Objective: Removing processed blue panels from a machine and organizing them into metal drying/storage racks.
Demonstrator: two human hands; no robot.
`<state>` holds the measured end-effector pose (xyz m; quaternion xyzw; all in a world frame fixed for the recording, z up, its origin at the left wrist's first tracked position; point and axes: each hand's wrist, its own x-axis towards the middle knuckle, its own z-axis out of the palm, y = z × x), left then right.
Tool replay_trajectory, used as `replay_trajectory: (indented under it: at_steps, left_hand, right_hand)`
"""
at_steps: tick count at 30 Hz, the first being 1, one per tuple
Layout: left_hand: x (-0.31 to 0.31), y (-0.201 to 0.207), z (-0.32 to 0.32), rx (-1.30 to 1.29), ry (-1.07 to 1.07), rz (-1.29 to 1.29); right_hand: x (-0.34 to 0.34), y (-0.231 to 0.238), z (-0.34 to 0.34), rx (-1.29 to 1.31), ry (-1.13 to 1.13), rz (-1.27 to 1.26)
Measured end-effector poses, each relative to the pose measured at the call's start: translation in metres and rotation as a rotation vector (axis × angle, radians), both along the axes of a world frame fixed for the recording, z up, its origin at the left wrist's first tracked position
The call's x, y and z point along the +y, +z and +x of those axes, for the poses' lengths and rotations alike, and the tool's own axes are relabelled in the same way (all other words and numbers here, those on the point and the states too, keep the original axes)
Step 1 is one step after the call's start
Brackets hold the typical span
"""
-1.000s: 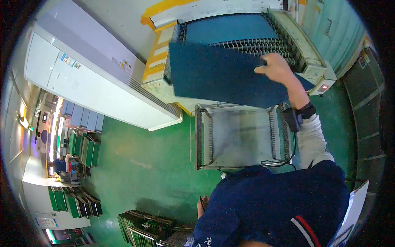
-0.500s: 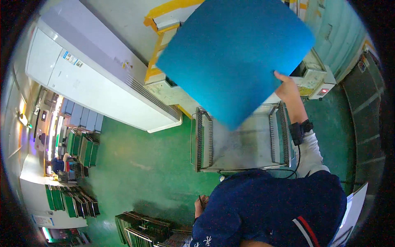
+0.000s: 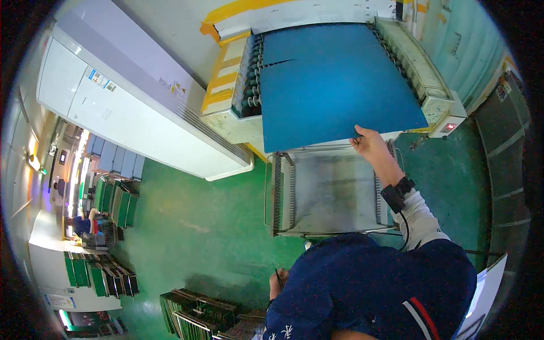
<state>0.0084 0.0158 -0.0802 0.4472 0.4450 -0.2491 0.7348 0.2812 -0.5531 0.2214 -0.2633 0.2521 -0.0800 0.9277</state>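
Blue panel (image 3: 340,96) has come down over rollers (image 3: 249,102).

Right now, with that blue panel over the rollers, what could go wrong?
1. Jam: the gap between the near blue panel and far blue panel tapers out of sight toward the right, so their edges might overlap on the roller conveyor.
2. Drop: the right hand pinches only the near edge, facing the slotted metal rack; a slip could tip the panel.
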Motion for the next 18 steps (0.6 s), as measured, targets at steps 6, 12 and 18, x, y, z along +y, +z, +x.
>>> replay_trajectory:
  at_steps: [6, 12, 18]
  left_hand:
    - [-0.012, 0.009, 0.0, 0.007, -0.087, 0.078]
    - [-0.017, 0.014, 0.003, 0.073, -0.166, 0.122]
    - [0.002, -0.018, -0.009, 0.072, -0.068, -0.008]
  right_hand:
    - [0.002, -0.02, 0.005, 0.041, -0.031, -0.019]
    - [0.014, -0.022, 0.01, 0.056, -0.002, 0.008]
    - [0.024, -0.021, 0.019, 0.049, 0.002, 0.042]
